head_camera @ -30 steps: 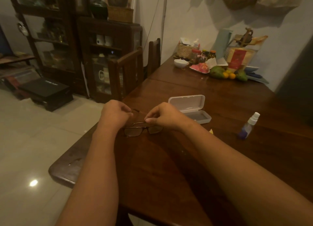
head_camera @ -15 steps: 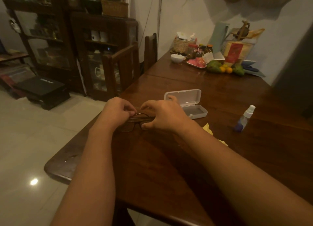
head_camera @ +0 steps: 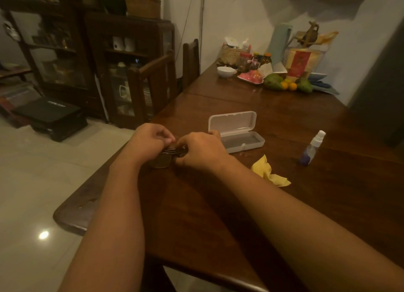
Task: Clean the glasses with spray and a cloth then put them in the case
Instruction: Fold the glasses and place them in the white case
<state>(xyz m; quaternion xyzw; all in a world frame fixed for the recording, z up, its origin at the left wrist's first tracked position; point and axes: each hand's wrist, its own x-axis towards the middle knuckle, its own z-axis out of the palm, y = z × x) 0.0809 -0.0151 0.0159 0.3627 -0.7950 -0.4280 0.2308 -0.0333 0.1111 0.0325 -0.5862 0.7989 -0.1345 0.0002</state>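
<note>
Pinching glasses [head_camera: 162, 161] with left hand [head_camera: 150, 142] and right hand [head_camera: 201, 151], fingers curled. Probably light, fragile, smudge-prone: hold by frame, off lenses. Case [head_camera: 240, 139] open just right.

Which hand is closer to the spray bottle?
The right. The right hand grips the glasses well left of the spray bottle; the left hand grips them even farther left.

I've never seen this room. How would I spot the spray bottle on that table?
Look at the long dark wooden table, then at the open white glasses case near its middle. To the right of the case, beyond the crumpled yellow cloth, stands the spray bottle. It stands alone, small, clear and upright, with a white nozzle and a bluish bottom.
</note>
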